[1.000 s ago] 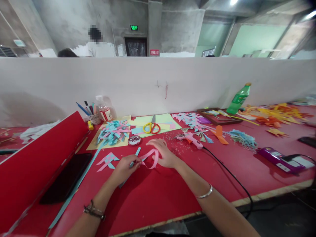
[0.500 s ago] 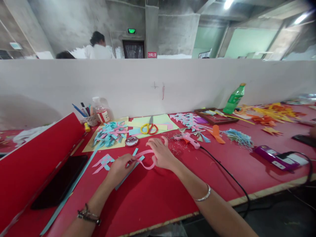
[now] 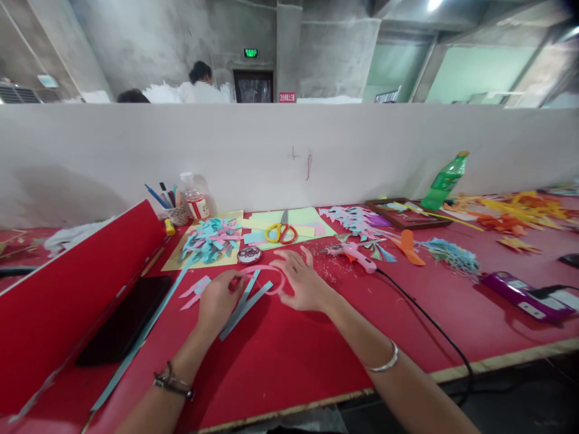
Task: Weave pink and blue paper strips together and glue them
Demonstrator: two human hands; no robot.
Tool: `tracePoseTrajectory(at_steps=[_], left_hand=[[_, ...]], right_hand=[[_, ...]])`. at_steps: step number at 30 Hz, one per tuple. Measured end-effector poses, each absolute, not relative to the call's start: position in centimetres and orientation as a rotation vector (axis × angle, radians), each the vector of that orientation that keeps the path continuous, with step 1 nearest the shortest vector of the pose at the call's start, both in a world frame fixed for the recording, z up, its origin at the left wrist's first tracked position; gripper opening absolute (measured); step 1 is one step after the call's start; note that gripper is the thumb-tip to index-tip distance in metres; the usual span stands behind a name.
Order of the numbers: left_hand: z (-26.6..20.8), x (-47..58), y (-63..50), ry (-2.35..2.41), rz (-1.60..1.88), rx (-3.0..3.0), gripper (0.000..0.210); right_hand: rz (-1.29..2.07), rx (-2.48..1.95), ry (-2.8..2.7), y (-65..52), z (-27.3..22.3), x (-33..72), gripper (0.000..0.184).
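A narrow pink paper strip (image 3: pixel 277 271) is bent into a loop above the red tabletop. My left hand (image 3: pixel 219 299) pinches the strip at its left side, the fingertips closed together. On the right of the loop, my right hand (image 3: pixel 304 282) has its fingers spread and thumb apart, with the strip's curve against or just beside it. Under the loop lie two light blue paper strips (image 3: pixel 246 310), crossing the table at a slant. A small pink and blue woven paper piece (image 3: pixel 198 290) sits left of my left hand, partly covered by it.
Scissors (image 3: pixel 281 232) lie on pale paper sheets beyond my hands, beside a round tin (image 3: pixel 249 255). A pink glue gun (image 3: pixel 355 254) with a black cord (image 3: pixel 425 313) rests at right. Folded paper pieces (image 3: pixel 211 241) are heaped at left, near a dark tablet (image 3: pixel 124 319).
The view has shifted, so the table things appear farther right. The pink loop has turned and looks rounder and flatter. My left hand has rolled and covers more of the woven piece.
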State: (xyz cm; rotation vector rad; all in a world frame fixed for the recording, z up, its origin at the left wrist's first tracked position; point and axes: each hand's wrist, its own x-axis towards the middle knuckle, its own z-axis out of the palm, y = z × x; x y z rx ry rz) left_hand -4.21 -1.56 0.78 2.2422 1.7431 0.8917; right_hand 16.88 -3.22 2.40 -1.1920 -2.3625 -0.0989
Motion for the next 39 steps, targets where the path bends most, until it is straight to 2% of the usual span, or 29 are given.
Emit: tracePoseTrajectory(at_steps=[8, 13, 21, 32, 39], left_hand=[[0.4, -4.0, -1.6, 1.591, 0.739, 2.390, 0.023], [0.6, -3.6, -1.8, 1.149, 0.779, 2.488, 0.018], [0.6, -3.5, -2.0, 0.980, 0.835, 2.394, 0.015], [1.9, -3.3, -2.6, 1.083, 0.867, 2.258, 0.025], [1.1, -3.2, -2.0, 1.168, 0.956, 2.032, 0.026]], right_hand=[[-0.005, -1.127, -2.406, -3.5, 2.3, 16.4, 0.047], [0.043, -1.101, -2.422, -3.4, 2.1, 16.0, 0.033], [0.355, -1.012, -2.442, -3.8, 2.4, 15.5, 0.021], [0.525, -1.025, -2.350, -3.5, 2.4, 15.6, 0.023], [0.499, -1.114, -2.264, -3.1, 1.6, 15.4, 0.027]])
